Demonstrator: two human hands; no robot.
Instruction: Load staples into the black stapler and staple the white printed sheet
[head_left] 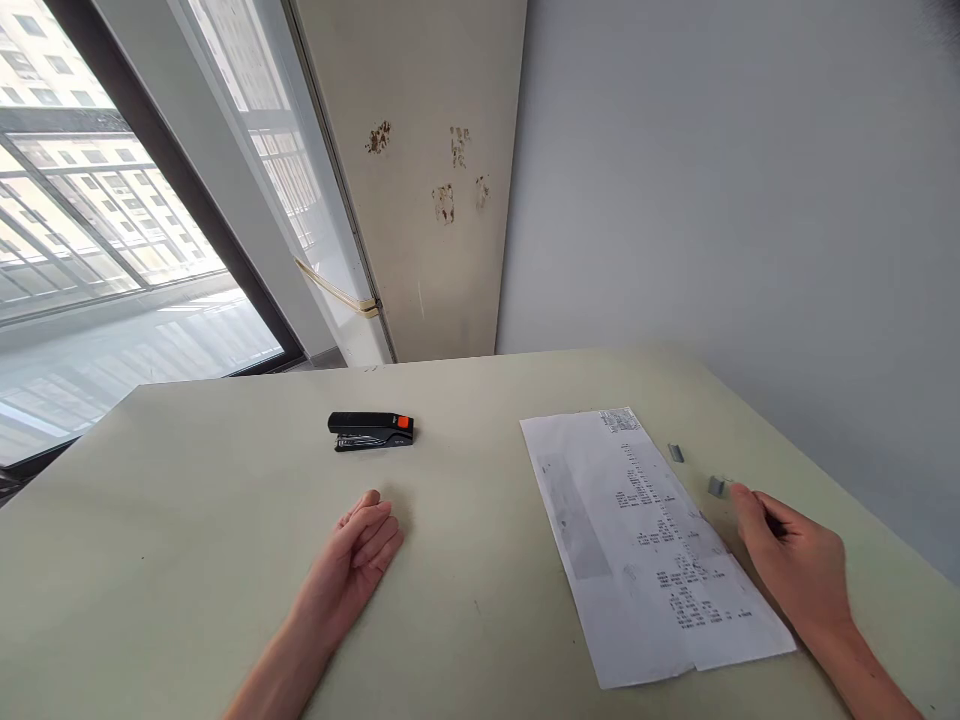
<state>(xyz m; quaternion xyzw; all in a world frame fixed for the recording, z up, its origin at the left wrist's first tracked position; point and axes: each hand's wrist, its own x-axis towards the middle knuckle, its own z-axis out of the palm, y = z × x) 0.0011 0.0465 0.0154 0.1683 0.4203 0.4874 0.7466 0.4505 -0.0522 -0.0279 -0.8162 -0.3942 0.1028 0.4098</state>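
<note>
A black stapler [370, 431] with an orange end lies on the pale table [187, 520], a little beyond my left hand. My left hand [360, 548] rests on its edge on the table, fingers loosely stretched out and empty. A printed sheet of paper [645, 545] lies flat to the right. My right hand [787, 565] sits at the sheet's right edge, fingers curled, its fingertips next to a small grey strip of staples [716, 486]. A second strip of staples [676, 453] lies a little farther back. I cannot see anything held in the right hand.
A grey wall [712, 200] stands behind the table on the right. A stained beige panel [427, 170] and a large window [97, 230] fill the left background. The table's left edge runs diagonally near the window.
</note>
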